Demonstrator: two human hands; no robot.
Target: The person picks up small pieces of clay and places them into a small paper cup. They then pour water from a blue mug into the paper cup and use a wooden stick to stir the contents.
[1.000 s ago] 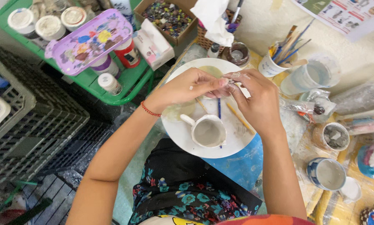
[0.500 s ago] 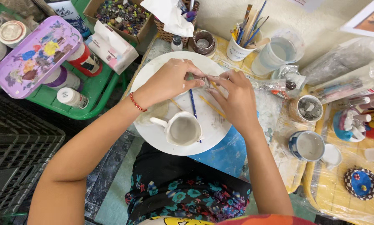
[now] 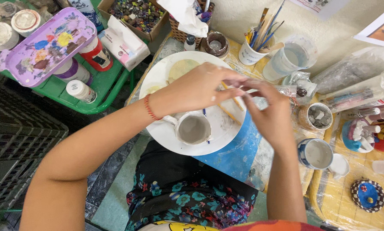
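Cluttered craft table (image 3: pixel 329 201) lies below us; above the white plate (image 3: pixel 158 81), our left hand (image 3: pixel 196 87) and right hand (image 3: pixel 271 113) pinch something small, unidentifiable. If our fingers slip, we judge it could drop into the mug (image 3: pixel 193 128) on that plate.

- A pale wall (image 3: pixel 354 21) runs behind the bench, with paper sheets (image 3: pixel 382 30) stuck on it.
- The bench (image 3: pixel 341 201) has a yellow top under clear plastic, with a blue patch.
- A green rack (image 3: pixel 98 96) stands to the left.
- Dark crates (image 3: pixel 16 149) sit on the tiled floor (image 3: pixel 102 184).
- Light is even and soft.
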